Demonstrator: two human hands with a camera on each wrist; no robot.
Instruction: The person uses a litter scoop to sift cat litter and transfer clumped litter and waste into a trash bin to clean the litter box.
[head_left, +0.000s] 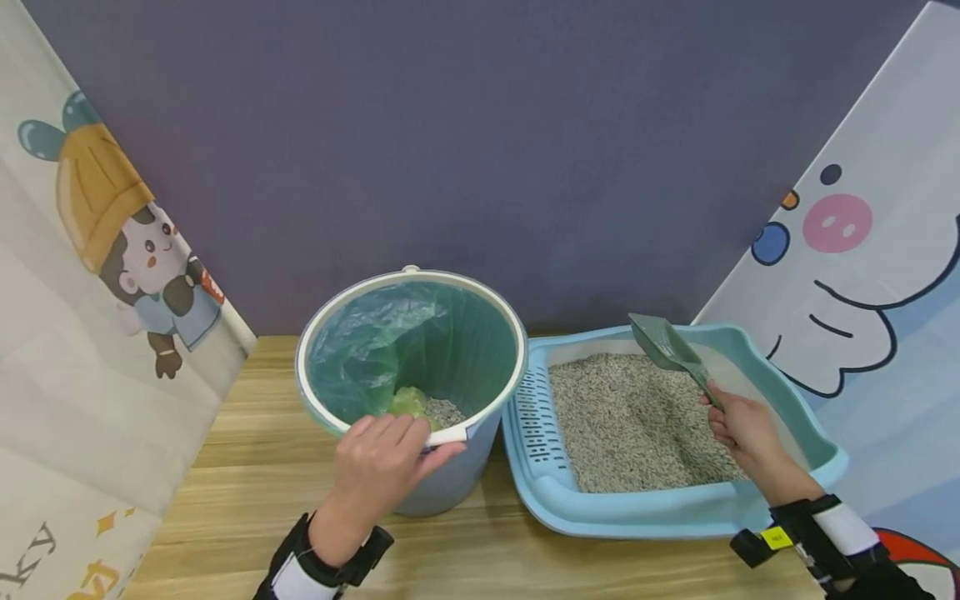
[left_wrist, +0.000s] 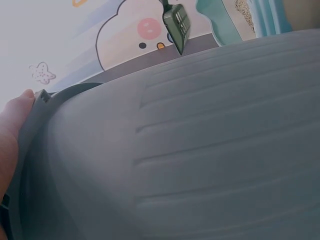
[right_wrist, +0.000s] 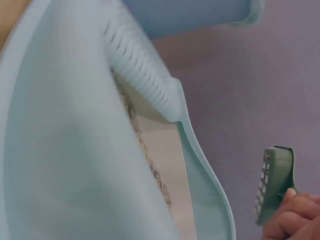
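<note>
My right hand grips the handle of a green slotted litter scoop, held above a light blue litter box. Grey-brown granular litter fills the box, with a hollow toward its right. In the right wrist view the scoop shows its slots from the side. On the near rim of a trash bin, my left hand holds on with curled fingers, thumb along the white rim. A green plastic liner covers the bin's inside. Down in it lie some litter and a crumpled yellow-green thing.
Bin and litter box stand side by side on a wood-grain surface. Behind them rises a dark grey-purple wall. Printed panels with cartoon figures flank both sides, the left panel and the right panel.
</note>
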